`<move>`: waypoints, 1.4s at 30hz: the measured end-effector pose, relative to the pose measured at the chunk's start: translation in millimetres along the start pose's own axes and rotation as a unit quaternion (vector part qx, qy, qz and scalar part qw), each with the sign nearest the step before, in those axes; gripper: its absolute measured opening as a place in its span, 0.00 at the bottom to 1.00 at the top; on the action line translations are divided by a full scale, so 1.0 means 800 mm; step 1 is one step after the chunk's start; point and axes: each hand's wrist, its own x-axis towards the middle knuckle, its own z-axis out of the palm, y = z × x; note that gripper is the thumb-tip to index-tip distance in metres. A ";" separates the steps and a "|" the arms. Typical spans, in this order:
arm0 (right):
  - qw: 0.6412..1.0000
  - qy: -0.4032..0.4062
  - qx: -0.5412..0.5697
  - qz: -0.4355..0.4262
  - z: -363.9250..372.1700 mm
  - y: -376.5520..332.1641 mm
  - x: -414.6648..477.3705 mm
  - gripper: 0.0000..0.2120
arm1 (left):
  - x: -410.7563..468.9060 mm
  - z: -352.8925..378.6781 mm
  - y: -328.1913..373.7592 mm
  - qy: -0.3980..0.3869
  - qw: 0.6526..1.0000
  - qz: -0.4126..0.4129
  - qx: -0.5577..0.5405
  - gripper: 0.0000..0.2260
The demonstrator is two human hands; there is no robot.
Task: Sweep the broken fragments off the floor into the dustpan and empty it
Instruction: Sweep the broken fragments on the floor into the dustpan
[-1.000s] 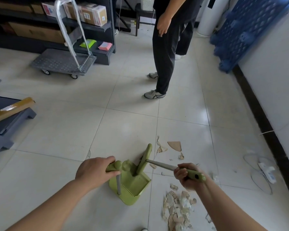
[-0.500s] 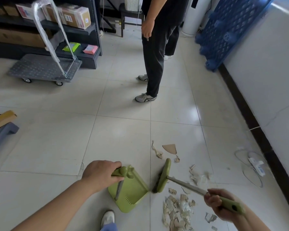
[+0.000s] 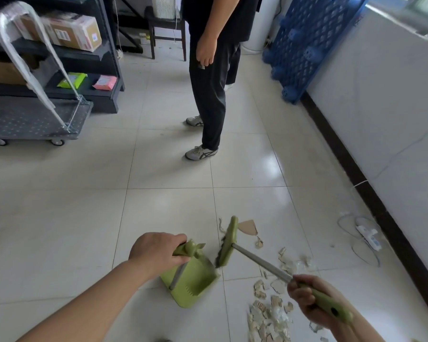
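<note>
In the lower centre of the frame the left hand [image 3: 158,253] wraps its fingers round the upright grip of the green dustpan [image 3: 193,285], holding the pan down on the tiled floor [image 3: 158,206], seemingly so it will not slide when debris is pushed at it. The right hand [image 3: 304,299], at the lower right, clenches the green end of the broom handle [image 3: 329,304], gripping low on the stick, probably for short, controlled strokes. The broom head [image 3: 229,243] stands on edge just right of the pan, its bristles near the pan's rim. One large triangular shard [image 3: 247,227] lies just beyond it. Most of the broken fragments [image 3: 269,314] sit in a loose heap at the lower right, under the handle and apart from the pan, with smaller bits scattered toward the right. No fragments show inside the pan, so the sweeping looks barely begun. A bystander [image 3: 210,95] stands in the upper centre, well clear of the debris.
</note>
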 end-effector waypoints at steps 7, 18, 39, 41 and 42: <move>0.999 -0.037 0.022 0.010 0.093 -0.045 0.092 0.12 | 0.057 -0.020 -0.020 0.004 1.000 0.011 -0.006 0.12; 0.986 -0.043 0.163 -0.002 0.110 -0.099 0.174 0.06 | 0.112 -0.023 -0.070 0.030 0.999 0.008 -0.031 0.16; 0.974 0.062 0.219 0.003 -0.040 -0.048 0.036 0.17 | 0.169 -0.040 0.011 -0.039 0.990 0.129 0.042 0.16; 0.972 0.074 0.222 -0.007 -0.041 -0.055 0.031 0.18 | 0.182 -0.042 0.027 -0.039 0.988 0.143 0.046 0.17; 0.972 0.079 0.221 -0.013 -0.040 -0.057 0.028 0.17 | 0.189 -0.044 0.034 -0.040 0.987 0.148 0.046 0.17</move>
